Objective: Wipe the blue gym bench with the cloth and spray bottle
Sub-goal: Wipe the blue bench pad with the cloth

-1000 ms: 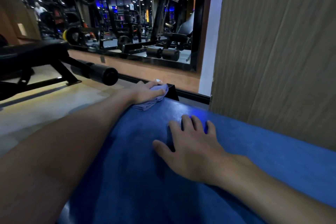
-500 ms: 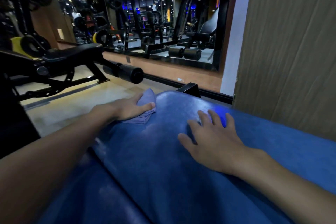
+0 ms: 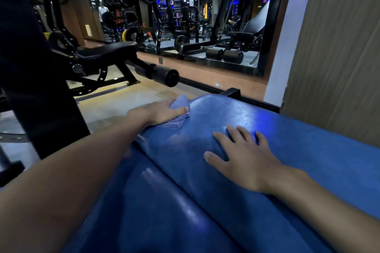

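Fingers [image 3: 182,110] of the left hand [image 3: 162,111] curl round a bunched lilac cloth [image 3: 176,123] and press it on the left edge of the blue gym bench [image 3: 298,150], near its rounded far end. The fingers [image 3: 240,135] of the right hand [image 3: 246,160] lie spread and flat on the pad's top, as if bracing. This looks like the wiping step, with the spray bottle out of view; the next move likely calls for dragging the cloth along the edge under steady pressure, without letting its folds slip off the rim.
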The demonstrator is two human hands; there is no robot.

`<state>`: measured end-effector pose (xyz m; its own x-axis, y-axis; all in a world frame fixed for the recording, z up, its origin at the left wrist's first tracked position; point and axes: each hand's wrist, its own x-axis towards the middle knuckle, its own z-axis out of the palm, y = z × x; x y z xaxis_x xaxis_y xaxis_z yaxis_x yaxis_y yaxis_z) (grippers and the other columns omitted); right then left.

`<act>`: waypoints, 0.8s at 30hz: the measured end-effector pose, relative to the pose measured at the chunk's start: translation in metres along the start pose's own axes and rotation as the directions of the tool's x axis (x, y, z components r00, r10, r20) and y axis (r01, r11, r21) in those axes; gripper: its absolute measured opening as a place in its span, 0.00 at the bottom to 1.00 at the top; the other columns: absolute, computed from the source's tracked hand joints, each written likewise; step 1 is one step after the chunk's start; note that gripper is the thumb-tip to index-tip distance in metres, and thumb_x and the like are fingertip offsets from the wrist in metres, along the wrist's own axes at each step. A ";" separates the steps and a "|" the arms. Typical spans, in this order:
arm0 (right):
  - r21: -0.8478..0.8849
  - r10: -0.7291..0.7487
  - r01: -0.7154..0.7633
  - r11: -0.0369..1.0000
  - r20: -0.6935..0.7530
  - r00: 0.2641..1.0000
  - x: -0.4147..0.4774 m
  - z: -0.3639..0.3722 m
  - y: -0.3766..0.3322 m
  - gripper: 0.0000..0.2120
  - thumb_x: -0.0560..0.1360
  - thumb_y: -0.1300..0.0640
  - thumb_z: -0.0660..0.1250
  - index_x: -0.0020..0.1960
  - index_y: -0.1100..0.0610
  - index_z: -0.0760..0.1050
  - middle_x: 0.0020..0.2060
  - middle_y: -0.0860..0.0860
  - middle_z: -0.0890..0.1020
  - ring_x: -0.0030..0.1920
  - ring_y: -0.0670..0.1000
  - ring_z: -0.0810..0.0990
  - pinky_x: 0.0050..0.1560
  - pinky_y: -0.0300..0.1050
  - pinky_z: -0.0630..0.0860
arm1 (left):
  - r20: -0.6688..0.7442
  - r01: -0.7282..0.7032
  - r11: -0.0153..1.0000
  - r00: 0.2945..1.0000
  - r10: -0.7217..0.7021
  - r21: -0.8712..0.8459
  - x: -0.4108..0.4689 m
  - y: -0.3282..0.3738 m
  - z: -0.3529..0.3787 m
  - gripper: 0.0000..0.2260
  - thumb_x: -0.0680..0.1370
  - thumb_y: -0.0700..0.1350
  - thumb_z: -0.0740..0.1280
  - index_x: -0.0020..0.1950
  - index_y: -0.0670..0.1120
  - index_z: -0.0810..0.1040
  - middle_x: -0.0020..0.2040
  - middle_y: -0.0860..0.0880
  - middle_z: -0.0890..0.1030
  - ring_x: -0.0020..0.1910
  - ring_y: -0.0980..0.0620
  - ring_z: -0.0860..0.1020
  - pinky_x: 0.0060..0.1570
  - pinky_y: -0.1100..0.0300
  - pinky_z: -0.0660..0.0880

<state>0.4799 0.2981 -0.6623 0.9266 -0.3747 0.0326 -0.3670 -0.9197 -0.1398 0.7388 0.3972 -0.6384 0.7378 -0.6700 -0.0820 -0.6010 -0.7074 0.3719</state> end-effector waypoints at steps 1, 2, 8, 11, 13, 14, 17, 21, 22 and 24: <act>-0.003 0.003 -0.003 1.000 0.002 1.000 0.000 -0.001 0.000 0.42 0.66 0.25 0.35 0.75 0.41 0.51 0.78 0.50 0.51 0.78 0.53 0.43 0.74 0.63 0.42 | -0.008 0.008 1.000 1.000 -0.008 0.013 -0.007 -0.006 -0.001 0.41 0.69 0.78 0.54 0.79 0.61 0.54 0.77 0.49 0.65 0.73 0.42 0.66 0.71 0.48 0.62; -0.003 0.005 -0.005 1.000 0.009 1.000 0.000 -0.002 0.000 0.42 0.66 0.25 0.36 0.75 0.41 0.51 0.78 0.50 0.51 0.78 0.53 0.44 0.74 0.62 0.43 | -0.016 0.018 1.000 1.000 -0.018 0.024 -0.016 -0.013 -0.002 0.42 0.68 0.78 0.53 0.78 0.62 0.54 0.77 0.49 0.66 0.73 0.42 0.67 0.70 0.47 0.62; 0.000 0.023 -0.023 1.000 -0.003 1.000 0.001 -0.003 -0.003 0.36 0.70 0.26 0.42 0.74 0.40 0.55 0.78 0.50 0.55 0.78 0.52 0.49 0.74 0.61 0.46 | -0.059 0.020 0.994 0.998 -0.013 0.112 -0.060 -0.039 -0.001 0.41 0.69 0.78 0.50 0.79 0.62 0.50 0.76 0.44 0.66 0.72 0.39 0.67 0.69 0.46 0.63; -0.035 0.054 -0.055 0.998 -0.025 0.998 -0.006 -0.008 -0.007 0.34 0.71 0.26 0.44 0.71 0.40 0.61 0.74 0.49 0.62 0.76 0.53 0.56 0.72 0.62 0.50 | -0.066 0.050 0.987 0.997 -0.040 0.155 -0.084 -0.033 -0.003 0.39 0.69 0.79 0.51 0.77 0.68 0.47 0.76 0.42 0.62 0.72 0.35 0.64 0.69 0.43 0.62; -0.108 0.078 -0.090 0.990 -0.109 0.991 -0.017 -0.014 -0.016 0.32 0.73 0.27 0.46 0.67 0.44 0.68 0.70 0.50 0.69 0.72 0.55 0.62 0.69 0.62 0.54 | -0.104 0.011 0.980 0.995 0.010 0.201 -0.105 -0.022 -0.002 0.35 0.72 0.74 0.55 0.77 0.68 0.49 0.75 0.42 0.62 0.72 0.36 0.61 0.68 0.43 0.61; -0.085 0.102 -0.115 0.990 -0.146 0.984 -0.022 -0.017 -0.022 0.30 0.74 0.29 0.49 0.65 0.46 0.71 0.67 0.50 0.72 0.69 0.55 0.65 0.67 0.60 0.56 | -0.112 -0.027 0.974 0.992 0.053 0.225 -0.115 -0.016 0.000 0.34 0.74 0.72 0.56 0.77 0.66 0.50 0.74 0.42 0.62 0.72 0.37 0.61 0.67 0.43 0.61; 0.261 0.194 -0.139 0.955 -0.197 0.961 -0.033 -0.022 -0.044 0.27 0.76 0.32 0.56 0.66 0.48 0.70 0.62 0.46 0.78 0.65 0.53 0.71 0.65 0.57 0.60 | -0.145 -0.144 0.947 0.971 0.191 0.286 -0.147 -0.003 0.014 0.36 0.73 0.72 0.55 0.78 0.64 0.50 0.73 0.44 0.64 0.70 0.41 0.61 0.68 0.44 0.63; 0.722 0.209 -0.130 0.680 -0.021 0.978 -0.055 -0.039 -0.056 0.40 0.74 0.37 0.67 0.76 0.57 0.58 0.70 0.51 0.71 0.68 0.52 0.69 0.64 0.48 0.66 | -0.127 -0.279 0.933 0.941 0.313 0.229 -0.187 0.012 0.025 0.47 0.66 0.76 0.52 0.80 0.56 0.49 0.75 0.49 0.63 0.74 0.44 0.58 0.72 0.46 0.60; 0.774 0.189 -0.131 0.620 0.015 0.982 -0.060 -0.042 -0.056 0.42 0.74 0.39 0.69 0.77 0.58 0.55 0.72 0.52 0.67 0.67 0.51 0.68 0.59 0.43 0.66 | -0.127 -0.307 0.929 0.933 0.336 0.208 -0.195 0.016 0.027 0.47 0.66 0.76 0.53 0.80 0.55 0.49 0.75 0.50 0.63 0.74 0.45 0.58 0.72 0.47 0.59; 0.812 0.184 -0.127 0.569 0.024 0.983 -0.065 -0.043 -0.053 0.44 0.73 0.42 0.72 0.77 0.59 0.53 0.73 0.52 0.66 0.63 0.49 0.67 0.55 0.41 0.64 | -0.137 -0.365 0.923 0.915 0.381 0.125 -0.208 0.022 0.028 0.46 0.68 0.73 0.57 0.80 0.54 0.50 0.75 0.51 0.62 0.75 0.48 0.58 0.72 0.52 0.58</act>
<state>0.4355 0.3664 -0.6140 0.8448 -0.5349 -0.0175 -0.2595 -0.3808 -0.8875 0.5635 0.5148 -0.6388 0.4882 -0.8512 0.1930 -0.8622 -0.4361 0.2576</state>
